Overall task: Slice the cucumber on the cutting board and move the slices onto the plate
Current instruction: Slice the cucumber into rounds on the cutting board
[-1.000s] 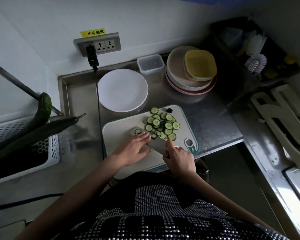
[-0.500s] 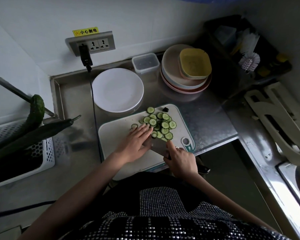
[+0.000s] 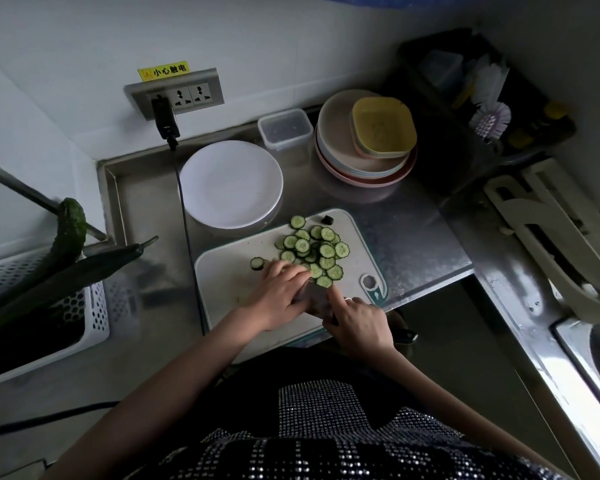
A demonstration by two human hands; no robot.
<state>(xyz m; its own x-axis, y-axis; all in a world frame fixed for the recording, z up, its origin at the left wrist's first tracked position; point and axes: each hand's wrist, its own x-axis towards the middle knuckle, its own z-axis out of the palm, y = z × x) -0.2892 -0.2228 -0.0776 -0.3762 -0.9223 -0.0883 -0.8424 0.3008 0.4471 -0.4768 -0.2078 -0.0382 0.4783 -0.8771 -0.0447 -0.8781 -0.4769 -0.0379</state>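
A pile of several cucumber slices [image 3: 314,249] lies on the far right part of the white cutting board [image 3: 229,282]. One slice [image 3: 257,263] sits apart to the left, and a dark end piece [image 3: 327,220] lies at the board's far edge. My right hand [image 3: 357,323] grips the knife [image 3: 314,301], index finger stretched along the blade. My left hand [image 3: 278,294] lies flat, fingers touching the near edge of the pile and partly covering the blade. The white plate [image 3: 231,183] stands bare behind the board.
A stack of plates with yellow square dishes [image 3: 371,140] and a clear lidded box [image 3: 286,128] stand at the back. A white basket [image 3: 45,306] at left holds whole cucumbers [image 3: 84,268]. A black cable [image 3: 187,237] runs from the wall socket past the board's left edge.
My left hand has slid right, toward the slice pile and over the blade, leaving one slice behind at its left. The knife has stayed low on the board.
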